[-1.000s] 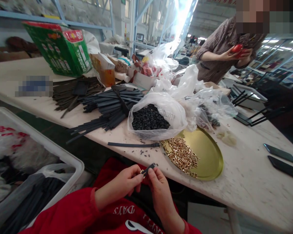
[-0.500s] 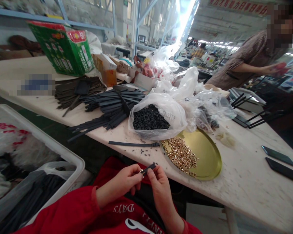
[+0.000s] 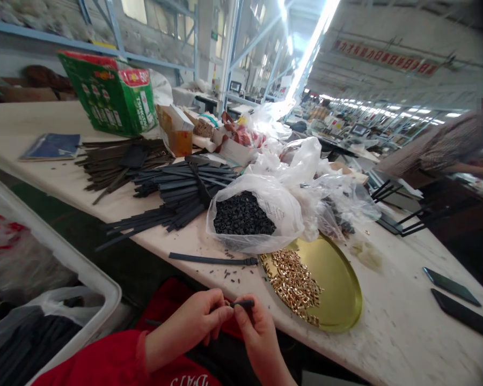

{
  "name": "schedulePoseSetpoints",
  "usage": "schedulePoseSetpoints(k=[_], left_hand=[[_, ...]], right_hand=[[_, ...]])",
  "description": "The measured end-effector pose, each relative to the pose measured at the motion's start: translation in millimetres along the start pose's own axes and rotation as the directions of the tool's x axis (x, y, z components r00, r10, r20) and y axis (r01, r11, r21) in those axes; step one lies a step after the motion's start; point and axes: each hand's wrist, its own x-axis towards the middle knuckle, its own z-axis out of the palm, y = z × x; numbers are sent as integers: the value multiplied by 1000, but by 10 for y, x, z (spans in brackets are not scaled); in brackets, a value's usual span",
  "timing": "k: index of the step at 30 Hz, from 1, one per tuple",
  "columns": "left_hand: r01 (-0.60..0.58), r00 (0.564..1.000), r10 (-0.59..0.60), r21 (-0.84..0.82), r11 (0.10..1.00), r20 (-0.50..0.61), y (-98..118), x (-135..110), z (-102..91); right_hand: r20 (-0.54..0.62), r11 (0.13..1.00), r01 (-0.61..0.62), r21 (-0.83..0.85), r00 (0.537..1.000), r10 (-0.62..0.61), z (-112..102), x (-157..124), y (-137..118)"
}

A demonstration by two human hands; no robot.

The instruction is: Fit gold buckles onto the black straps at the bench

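At 6 o'clock in the view, closest in, the left hand [image 3: 197, 321] and right hand [image 3: 257, 335] meet just off the near table edge, above a red sleeve [image 3: 104, 359]. Both are closed in a pinch on a short black strap piece [image 3: 242, 304], which lies level between the fingertips, the left at its left end and the right thumb under its right end.

The table [image 3: 406, 327] is pale and speckled, and its near edge runs from 9 o'clock down towards 5 o'clock. At 12 o'clock from the hands a single long strap [image 3: 209, 260] lies flat among loose black crumbs. At 2 o'clock a round gold tray [image 3: 340, 292] sits close to the edge, with a heap of gold clips [image 3: 295, 279] on its left half. Behind it an open clear bag of small black pieces [image 3: 241, 214] touches the tray's rim. Crumpled plastic bags [image 3: 326, 177] lie to the right of that bag.

At 10 to 11 o'clock a spread of long black straps [image 3: 177, 187] overhangs the near edge. Beyond it are a blue booklet [image 3: 52, 146], an orange box [image 3: 177, 128] and a tilted green carton [image 3: 104, 91]. At 3 to 4 o'clock two dark flat phones [image 3: 451, 284] lie apart on bare tabletop, the widest open stretch.

At 8 o'clock a white bin [image 3: 86, 271] stands below the table, with a dark floor gap between them. Far at 3 o'clock another person [image 3: 446, 150] stands at the table's far side. Blue shelving [image 3: 145, 53] and a long lit hall fill the back.
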Motion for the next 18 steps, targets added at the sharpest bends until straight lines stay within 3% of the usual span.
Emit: schedulePoseSetpoints(k=[3,6,8,10,13,15,18], left_hand=[[-93,990,102,85,992,-100,51,109,-84],[-185,971,205,153,971,-124,138,187,-163],[-160,980,173,133,978,-94,172,243,-207],[-121,988,128,78,990,-88,172,303,-240],[-93,990,93,2,996,-106,126,373,-268],[-86,991,83,-18,996,-106,91,393,-279],[-82,990,78,-31,996,-122,56,392,-291]], right_hand=[[85,990,60,-128,995,-49,-57,140,-63],[219,937,147,-316,973,-79,-221,502,-185],[162,874,191,-448,978,-131,-366,893,-257],[50,743,179,-644,980,-193,-488,1340,-282],[22,675,151,-722,980,-196,-541,1912,-212],[33,650,135,-748,985,-167,-487,2132,-123],[31,635,109,-765,991,-133,-381,2241,-1]])
